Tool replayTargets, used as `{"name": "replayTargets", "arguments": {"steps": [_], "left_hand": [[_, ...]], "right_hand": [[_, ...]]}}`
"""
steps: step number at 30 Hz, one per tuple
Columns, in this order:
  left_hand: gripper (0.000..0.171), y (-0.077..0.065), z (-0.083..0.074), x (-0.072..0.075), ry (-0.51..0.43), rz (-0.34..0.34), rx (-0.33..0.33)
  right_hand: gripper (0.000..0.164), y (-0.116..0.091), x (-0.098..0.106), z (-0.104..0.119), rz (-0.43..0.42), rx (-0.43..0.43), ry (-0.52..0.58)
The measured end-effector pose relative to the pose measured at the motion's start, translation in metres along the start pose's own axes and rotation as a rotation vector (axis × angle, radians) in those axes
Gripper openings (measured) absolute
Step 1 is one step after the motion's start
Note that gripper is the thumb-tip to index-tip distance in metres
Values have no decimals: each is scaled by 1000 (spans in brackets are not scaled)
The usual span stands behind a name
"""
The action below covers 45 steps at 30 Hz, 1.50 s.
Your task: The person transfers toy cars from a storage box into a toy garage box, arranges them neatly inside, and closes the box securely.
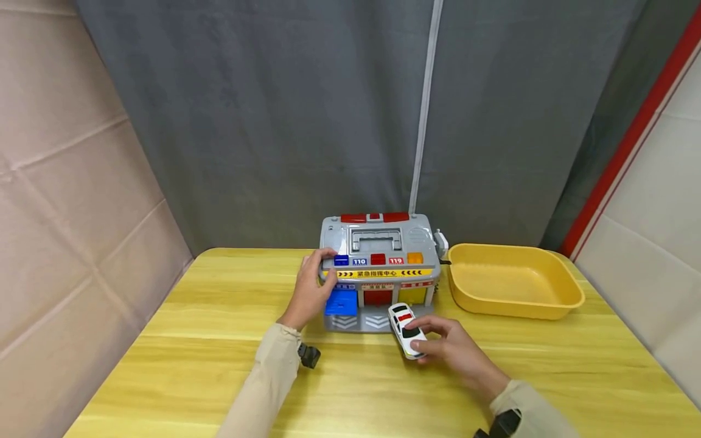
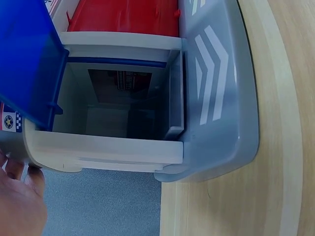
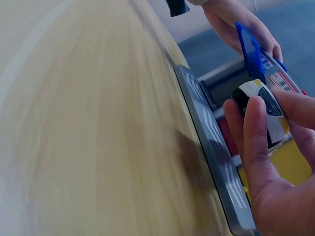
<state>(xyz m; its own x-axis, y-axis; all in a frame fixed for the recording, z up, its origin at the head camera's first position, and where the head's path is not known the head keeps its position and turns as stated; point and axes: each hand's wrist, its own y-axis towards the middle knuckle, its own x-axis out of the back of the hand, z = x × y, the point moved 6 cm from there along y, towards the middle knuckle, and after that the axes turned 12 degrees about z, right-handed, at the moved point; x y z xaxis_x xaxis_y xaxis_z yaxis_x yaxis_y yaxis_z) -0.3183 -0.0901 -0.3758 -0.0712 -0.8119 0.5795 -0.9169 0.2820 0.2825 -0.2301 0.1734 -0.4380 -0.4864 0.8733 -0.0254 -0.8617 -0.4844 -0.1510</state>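
Observation:
A grey toy garage point(image 1: 378, 243) stands at the table's far edge. Its left bay has a raised blue door point(image 1: 341, 302), and the bay's hollow point(image 2: 113, 103) shows in the left wrist view. The red door point(image 1: 378, 297) and yellow door point(image 1: 412, 296) are down. My left hand point(image 1: 312, 286) grips the garage's upper left corner, near the blue button point(image 1: 341, 260). My right hand point(image 1: 451, 347) pinches a white toy car point(image 1: 402, 328) with a red roof light between thumb and fingers. The car is held tilted before the garage's right part, above its front ramp point(image 3: 209, 132).
A yellow plastic tub point(image 1: 515, 307) sits right of the garage. Behind the wooden table point(image 1: 219, 340) hangs a grey curtain point(image 1: 263, 134). A small white part point(image 1: 440, 241) sticks out from the garage's right side. Pale cloth walls flank both sides.

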Motion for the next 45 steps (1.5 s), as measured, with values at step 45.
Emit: {"name": "replayTargets", "arguments": {"steps": [45], "left_hand": [[32,-1,1,0,-1,-20,-16]], "right_hand": [[36,71,-98,-7,23,-78,299]]}}
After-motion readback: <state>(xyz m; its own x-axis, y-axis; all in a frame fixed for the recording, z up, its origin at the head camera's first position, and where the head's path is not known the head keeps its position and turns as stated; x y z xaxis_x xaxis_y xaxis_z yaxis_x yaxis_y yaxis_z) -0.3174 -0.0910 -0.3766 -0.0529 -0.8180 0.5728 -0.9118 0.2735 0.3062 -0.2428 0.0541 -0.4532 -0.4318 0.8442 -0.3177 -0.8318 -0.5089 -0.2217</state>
